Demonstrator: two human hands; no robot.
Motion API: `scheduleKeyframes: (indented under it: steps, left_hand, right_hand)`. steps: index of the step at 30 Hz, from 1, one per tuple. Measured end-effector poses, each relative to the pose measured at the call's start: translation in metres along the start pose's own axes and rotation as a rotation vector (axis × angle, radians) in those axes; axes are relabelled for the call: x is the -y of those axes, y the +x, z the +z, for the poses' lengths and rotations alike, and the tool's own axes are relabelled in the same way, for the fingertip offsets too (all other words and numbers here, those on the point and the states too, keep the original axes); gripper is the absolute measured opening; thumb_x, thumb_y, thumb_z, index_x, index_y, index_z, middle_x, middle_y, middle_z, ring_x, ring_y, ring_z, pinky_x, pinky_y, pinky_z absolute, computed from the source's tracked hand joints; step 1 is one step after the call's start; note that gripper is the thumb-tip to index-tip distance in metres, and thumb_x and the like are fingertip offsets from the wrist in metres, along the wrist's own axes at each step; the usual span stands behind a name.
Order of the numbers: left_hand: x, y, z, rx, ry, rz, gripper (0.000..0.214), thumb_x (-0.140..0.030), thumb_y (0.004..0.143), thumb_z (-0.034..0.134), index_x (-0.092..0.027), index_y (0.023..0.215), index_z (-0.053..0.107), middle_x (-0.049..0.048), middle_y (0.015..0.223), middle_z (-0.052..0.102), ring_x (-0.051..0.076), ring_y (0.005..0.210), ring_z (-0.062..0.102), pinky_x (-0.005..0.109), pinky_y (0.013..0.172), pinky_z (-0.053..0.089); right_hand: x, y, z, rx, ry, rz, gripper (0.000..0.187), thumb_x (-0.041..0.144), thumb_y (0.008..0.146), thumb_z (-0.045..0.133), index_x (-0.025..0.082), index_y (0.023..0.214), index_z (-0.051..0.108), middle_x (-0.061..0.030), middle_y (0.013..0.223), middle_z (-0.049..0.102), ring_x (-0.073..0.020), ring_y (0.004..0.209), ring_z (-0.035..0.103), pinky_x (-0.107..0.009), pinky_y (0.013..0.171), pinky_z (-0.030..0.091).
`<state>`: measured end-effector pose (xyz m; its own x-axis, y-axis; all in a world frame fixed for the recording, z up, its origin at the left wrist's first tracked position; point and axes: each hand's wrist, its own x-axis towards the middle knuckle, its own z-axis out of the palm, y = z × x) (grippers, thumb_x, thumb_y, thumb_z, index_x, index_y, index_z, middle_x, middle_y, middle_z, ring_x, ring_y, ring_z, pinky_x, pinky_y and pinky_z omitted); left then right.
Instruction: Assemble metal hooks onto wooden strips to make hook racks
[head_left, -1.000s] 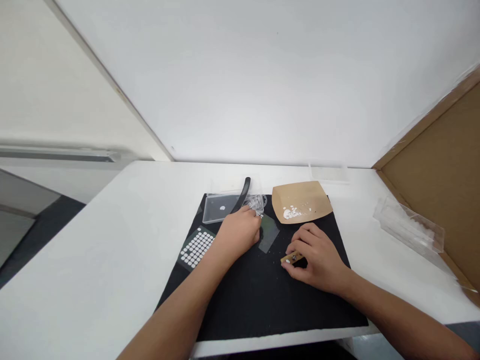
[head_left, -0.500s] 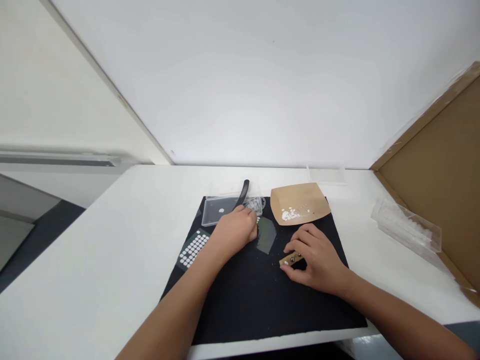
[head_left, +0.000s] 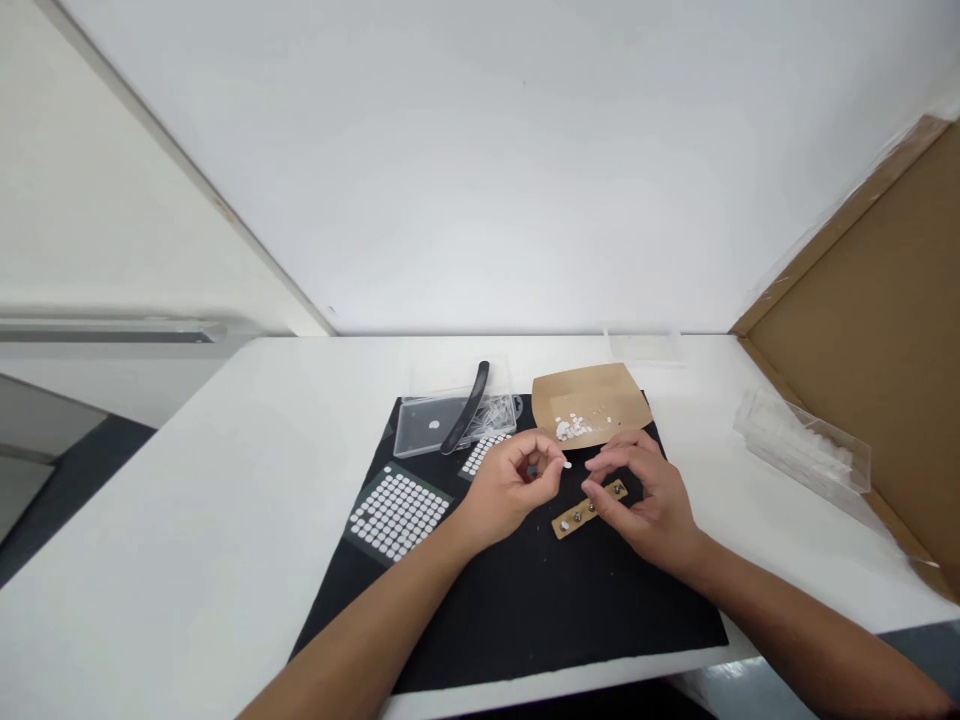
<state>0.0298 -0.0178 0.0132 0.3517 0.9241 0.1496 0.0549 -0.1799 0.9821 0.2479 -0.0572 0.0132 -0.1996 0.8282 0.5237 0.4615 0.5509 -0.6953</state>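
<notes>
Between the thumb and forefinger of my left hand [head_left: 521, 485] is pinched a small white round sticker [head_left: 567, 465]. To its right, my right hand [head_left: 637, 490] is open, thumb and fingers apart, with no object seen between them. A narrow tan strip [head_left: 568, 524] with several round metal studs lies on the black mat [head_left: 555, 610], partly below my right hand. A white dot covers the stud at its near left end. Sheets of white round stickers [head_left: 401, 512] lie left of my left hand; a smaller sheet [head_left: 482, 453] is partly hidden behind it.
A tan paper tray [head_left: 592, 385] holding white bits stands behind my hands. A curved black tool [head_left: 466, 408] rests across a clear plastic case [head_left: 420, 425]. Another clear box [head_left: 806, 445] sits at the right beside a cardboard box [head_left: 870, 300].
My left hand has come right from beside the black tool, now with a white sticker in its fingertips. My right hand has let go of the tan strip and opened above it.
</notes>
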Motion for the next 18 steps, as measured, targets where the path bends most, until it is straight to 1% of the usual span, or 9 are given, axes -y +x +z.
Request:
scheduleKeyframes:
  steps: [2, 5, 7, 10, 14, 18]
  left_hand:
    - [0.0013, -0.0001, 0.003, 0.011, -0.033, -0.027, 0.019, -0.032, 0.088, 0.073, -0.015, 0.081, 0.065, -0.0021, 0.07, 0.057, 0.008, 0.059, 0.045, 0.02, 0.056, 0.036]
    - [0.003, -0.0007, 0.0063, 0.034, -0.053, -0.048, 0.02, -0.032, 0.086, 0.074, -0.015, 0.08, 0.066, -0.0012, 0.071, 0.058, 0.008, 0.059, 0.044, 0.019, 0.055, 0.036]
    - [0.0037, -0.0017, 0.0082, 0.048, -0.063, -0.059, 0.021, -0.033, 0.086, 0.076, -0.015, 0.08, 0.066, -0.0008, 0.072, 0.058, 0.008, 0.06, 0.044, 0.019, 0.054, 0.035]
    - [0.0034, -0.0035, 0.0102, 0.085, -0.099, -0.094, 0.023, -0.035, 0.086, 0.076, -0.015, 0.082, 0.065, -0.0025, 0.071, 0.056, 0.007, 0.055, 0.043, 0.018, 0.051, 0.034]
    - [0.0024, -0.0047, 0.0113, 0.117, -0.13, -0.139, 0.027, -0.038, 0.087, 0.077, -0.016, 0.082, 0.063, -0.0045, 0.068, 0.053, 0.005, 0.049, 0.042, 0.018, 0.047, 0.033]
    - [0.0018, -0.0042, 0.0092, 0.133, -0.106, -0.127, 0.03, -0.042, 0.089, 0.077, -0.015, 0.084, 0.065, -0.0039, 0.068, 0.055, 0.006, 0.049, 0.043, 0.018, 0.047, 0.033]
  right_hand:
    - [-0.0002, 0.0003, 0.0, 0.009, 0.017, -0.004, 0.015, 0.026, 0.097, 0.077, 0.03, 0.111, 0.073, -0.0017, 0.091, 0.078, -0.0275, 0.102, 0.068, -0.047, 0.093, 0.055]
    - [0.0011, 0.0011, 0.0014, 0.014, 0.051, -0.006, 0.01, 0.026, 0.098, 0.076, 0.029, 0.106, 0.073, -0.0021, 0.097, 0.079, -0.0248, 0.1, 0.069, -0.042, 0.089, 0.057]
    - [0.0023, 0.002, 0.0021, 0.011, 0.07, 0.005, 0.005, 0.026, 0.098, 0.076, 0.029, 0.102, 0.073, -0.002, 0.095, 0.078, -0.0229, 0.096, 0.069, -0.039, 0.085, 0.058]
    - [0.0028, 0.0034, 0.002, 0.008, 0.081, 0.032, 0.004, 0.026, 0.099, 0.076, 0.028, 0.097, 0.073, -0.0015, 0.092, 0.076, -0.0211, 0.092, 0.07, -0.036, 0.081, 0.058]
    - [0.0002, 0.0048, 0.0009, 0.048, 0.092, 0.05, 0.005, 0.029, 0.099, 0.076, 0.028, 0.095, 0.074, -0.0011, 0.089, 0.075, -0.0203, 0.09, 0.069, -0.034, 0.08, 0.057]
    - [-0.001, 0.0056, -0.0003, 0.064, 0.087, 0.024, 0.005, 0.028, 0.101, 0.073, 0.027, 0.096, 0.072, -0.0026, 0.091, 0.074, -0.0211, 0.092, 0.069, -0.035, 0.082, 0.058]
